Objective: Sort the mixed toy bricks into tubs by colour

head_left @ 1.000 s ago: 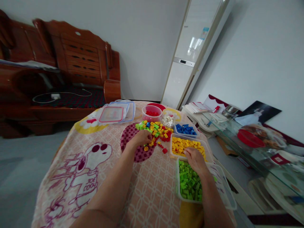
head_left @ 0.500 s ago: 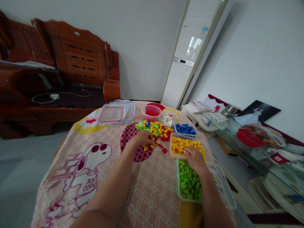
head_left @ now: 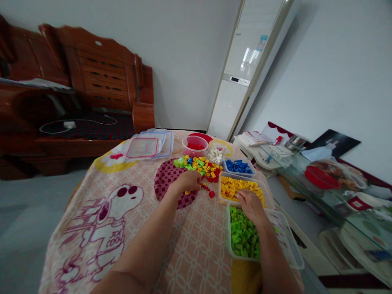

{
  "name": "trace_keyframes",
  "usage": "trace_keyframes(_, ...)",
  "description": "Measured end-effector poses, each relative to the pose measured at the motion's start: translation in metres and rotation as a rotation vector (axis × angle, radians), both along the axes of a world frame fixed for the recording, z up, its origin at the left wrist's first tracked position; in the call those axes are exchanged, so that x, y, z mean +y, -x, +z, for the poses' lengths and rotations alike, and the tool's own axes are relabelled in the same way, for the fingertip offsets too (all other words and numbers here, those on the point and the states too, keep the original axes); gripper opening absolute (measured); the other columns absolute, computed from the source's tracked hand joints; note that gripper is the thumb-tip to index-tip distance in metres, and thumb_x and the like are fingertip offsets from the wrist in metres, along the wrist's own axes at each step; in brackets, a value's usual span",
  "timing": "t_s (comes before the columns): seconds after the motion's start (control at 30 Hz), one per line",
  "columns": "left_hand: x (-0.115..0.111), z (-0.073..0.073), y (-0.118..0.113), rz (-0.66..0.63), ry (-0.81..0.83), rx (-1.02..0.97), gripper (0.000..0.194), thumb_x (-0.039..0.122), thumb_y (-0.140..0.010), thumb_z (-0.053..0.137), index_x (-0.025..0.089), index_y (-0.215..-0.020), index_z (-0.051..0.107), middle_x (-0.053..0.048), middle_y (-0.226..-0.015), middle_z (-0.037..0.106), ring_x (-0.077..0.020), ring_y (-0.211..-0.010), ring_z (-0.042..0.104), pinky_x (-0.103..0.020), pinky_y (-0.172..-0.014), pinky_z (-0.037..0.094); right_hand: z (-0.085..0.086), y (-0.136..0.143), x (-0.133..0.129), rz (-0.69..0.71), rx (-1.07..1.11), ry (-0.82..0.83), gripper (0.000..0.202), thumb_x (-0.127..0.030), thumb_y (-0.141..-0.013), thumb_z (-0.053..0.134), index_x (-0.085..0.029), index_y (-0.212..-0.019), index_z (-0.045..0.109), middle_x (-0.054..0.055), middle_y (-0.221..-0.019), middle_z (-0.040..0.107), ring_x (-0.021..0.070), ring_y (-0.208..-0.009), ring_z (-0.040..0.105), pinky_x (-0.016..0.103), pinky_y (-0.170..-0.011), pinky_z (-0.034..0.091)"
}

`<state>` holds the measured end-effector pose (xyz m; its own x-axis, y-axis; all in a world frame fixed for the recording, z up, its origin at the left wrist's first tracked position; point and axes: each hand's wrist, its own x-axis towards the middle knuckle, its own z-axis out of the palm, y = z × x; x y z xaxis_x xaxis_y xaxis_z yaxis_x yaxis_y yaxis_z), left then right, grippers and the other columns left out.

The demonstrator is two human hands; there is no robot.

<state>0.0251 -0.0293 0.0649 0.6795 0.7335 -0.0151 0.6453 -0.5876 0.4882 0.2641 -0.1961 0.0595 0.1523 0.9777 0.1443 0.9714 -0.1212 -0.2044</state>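
My left hand reaches over the near edge of a mixed pile of toy building bricks, fingers bent down and drawn together; whatever lies between the fingertips is hidden. A loose yellow brick lies just beneath this hand, and a few small red bricks lie to its right. My right hand rests at the near edge of the box of yellow bricks, thumb and fingers pressed together, and what they hold cannot be made out. Below its wrist stands a box of green bricks.
Blue bricks fill a small box, and red ones a round tub. White bricks form a heap beside it. Stacked clear lids lie at the back left. A glass-topped side table stands on the right.
My left hand has shifted slightly right and towards the mixed pile, now covering the spot by the loose yellow brick. My right hand stays at the yellow box.
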Motion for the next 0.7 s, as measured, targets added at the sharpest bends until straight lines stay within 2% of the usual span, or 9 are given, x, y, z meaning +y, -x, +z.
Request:
trace_keyframes(0.13,-0.001,0.008,-0.003,-0.033,0.055,-0.235,0.016,0.022,-0.067,0.063,0.016,-0.08,0.07,-0.001,-0.074,0.07,-0.0144,-0.068,0.062,-0.02,-0.059,0.041,0.001,0.002,0.0,-0.011,0.002,0.003,0.03,-0.024,-0.094,0.041,-0.016,-0.088,0.069,0.009,-0.095,0.069,0.0189,-0.094,0.061,0.028,-0.087,0.041)
trace_keyframes(0.3,-0.013,0.01,-0.024,-0.066,0.132,-0.473,0.02,0.018,-0.067,0.063,0.013,-0.086,0.069,-0.001,-0.074,0.07,-0.0134,-0.069,0.063,-0.02,-0.062,0.046,0.002,0.001,0.0,-0.001,-0.003,0.013,0.032,-0.026,-0.095,0.04,-0.017,-0.085,0.068,0.008,-0.091,0.069,0.0183,-0.089,0.061,0.027,-0.083,0.041)
trace_keyframes(0.53,-0.034,-0.002,-0.054,-0.166,0.175,-0.535,0.021,0.012,-0.067,0.066,0.013,-0.088,0.069,0.0,-0.074,0.069,-0.0113,-0.069,0.064,-0.019,-0.066,0.048,0.0,-0.001,0.001,-0.009,0.02,0.002,0.031,-0.026,-0.094,0.04,-0.018,-0.084,0.068,0.008,-0.089,0.069,0.0187,-0.089,0.062,0.027,-0.082,0.041)
trace_keyframes(0.7,-0.05,-0.005,-0.07,-0.193,0.092,-0.501,0.021,0.016,-0.07,0.067,0.015,-0.091,0.071,-0.001,-0.08,0.071,-0.0119,-0.071,0.064,-0.021,-0.069,0.05,-0.002,0.0,0.001,0.001,0.037,-0.036,0.03,-0.025,-0.094,0.041,-0.016,-0.086,0.069,0.009,-0.09,0.069,0.0192,-0.089,0.062,0.027,-0.082,0.042)
